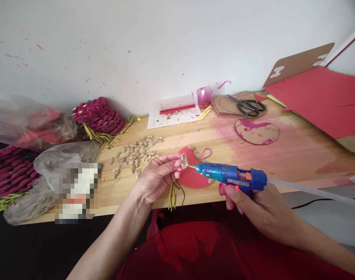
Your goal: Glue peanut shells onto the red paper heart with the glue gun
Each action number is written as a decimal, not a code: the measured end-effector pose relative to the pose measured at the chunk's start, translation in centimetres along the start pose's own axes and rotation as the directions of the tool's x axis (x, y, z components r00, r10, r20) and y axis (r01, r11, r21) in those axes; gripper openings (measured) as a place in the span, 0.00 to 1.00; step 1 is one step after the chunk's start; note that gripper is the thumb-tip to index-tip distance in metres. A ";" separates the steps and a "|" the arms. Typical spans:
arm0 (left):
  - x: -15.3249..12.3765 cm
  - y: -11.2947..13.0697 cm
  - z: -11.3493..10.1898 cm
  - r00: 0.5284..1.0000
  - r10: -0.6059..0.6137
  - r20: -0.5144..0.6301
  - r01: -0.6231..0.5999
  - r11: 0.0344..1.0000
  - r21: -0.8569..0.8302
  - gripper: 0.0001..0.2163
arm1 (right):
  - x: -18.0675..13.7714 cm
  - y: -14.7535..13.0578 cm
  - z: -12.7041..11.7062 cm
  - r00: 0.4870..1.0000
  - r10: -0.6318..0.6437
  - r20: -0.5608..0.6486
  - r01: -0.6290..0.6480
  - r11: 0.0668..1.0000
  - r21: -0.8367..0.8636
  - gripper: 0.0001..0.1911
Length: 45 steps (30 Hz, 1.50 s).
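Observation:
Pinched between the fingertips of my left hand (161, 171) is a peanut shell (183, 160), its hollow side showing. My right hand (253, 208) is closed around a blue glue gun (231, 175), whose nozzle tip meets or nearly meets the shell. A clear glue stick (305, 189) sticks out of the gun's back end. Beneath both hands lies a red heart-like paper shape (192, 177), partly covered, with a few peanut shells on its edge, a purple loop (207, 153) and a yellow-green tassel (173, 194). Many loose peanuts (135, 153) are scattered to the left.
Black-handled scissors (249, 107) rest on cardboard pieces near the wall. A pink-stained cardboard heart (256, 131) lies in front of them. Stacked magenta pieces (98, 116) and plastic bags (66, 155) fill the left side. Red sheets (320, 101) lean at right; a purple cup (204, 96) stands behind.

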<state>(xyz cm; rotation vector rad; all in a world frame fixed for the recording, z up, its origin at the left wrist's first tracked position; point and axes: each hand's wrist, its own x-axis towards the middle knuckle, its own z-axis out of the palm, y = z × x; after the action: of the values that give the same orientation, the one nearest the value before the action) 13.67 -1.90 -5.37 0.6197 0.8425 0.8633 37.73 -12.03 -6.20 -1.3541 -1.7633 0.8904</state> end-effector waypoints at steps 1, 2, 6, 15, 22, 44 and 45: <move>0.1 0.1 0.0 1.000 0.004 0.001 -0.005 1.000 0.008 0.16 | 0.2 0.0 0.0 1.000 0.005 -0.014 -0.005 1.000 0.004 0.19; 0.2 0.3 -0.1 1.000 0.015 0.002 -0.015 1.000 0.020 0.16 | 0.5 0.1 -0.1 0.999 0.017 -0.033 -0.016 0.999 0.028 0.19; 0.6 1.7 -0.4 0.990 0.142 -0.027 -0.134 0.973 0.187 0.15 | 2.1 0.5 -0.5 0.981 0.184 -0.067 -0.159 0.946 0.283 0.19; 2.5 2.6 0.5 0.869 0.483 0.110 -0.236 0.210 0.949 0.05 | 5.6 1.3 -0.4 0.872 0.489 -0.016 -0.298 0.556 0.776 0.21; 4.1 1.6 1.1 0.863 0.475 0.174 -0.141 -0.105 0.984 0.09 | 5.7 1.5 0.1 0.852 0.512 0.103 -0.359 0.430 0.828 0.19; 5.4 0.5 1.0 0.853 0.436 0.287 -0.174 -0.282 0.943 0.08 | 5.0 3.0 0.0 0.814 0.549 0.192 -0.430 0.345 0.834 0.20; 5.5 0.4 1.0 0.852 0.436 0.290 -0.170 -0.294 0.941 0.08 | 5.1 3.0 0.0 0.820 0.540 0.192 -0.426 0.350 0.834 0.20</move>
<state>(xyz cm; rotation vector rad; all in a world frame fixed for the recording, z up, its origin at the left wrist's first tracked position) 16.42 2.80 -6.55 2.4421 1.5573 0.4832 38.26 -6.47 -8.12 -1.1529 -0.5246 1.6858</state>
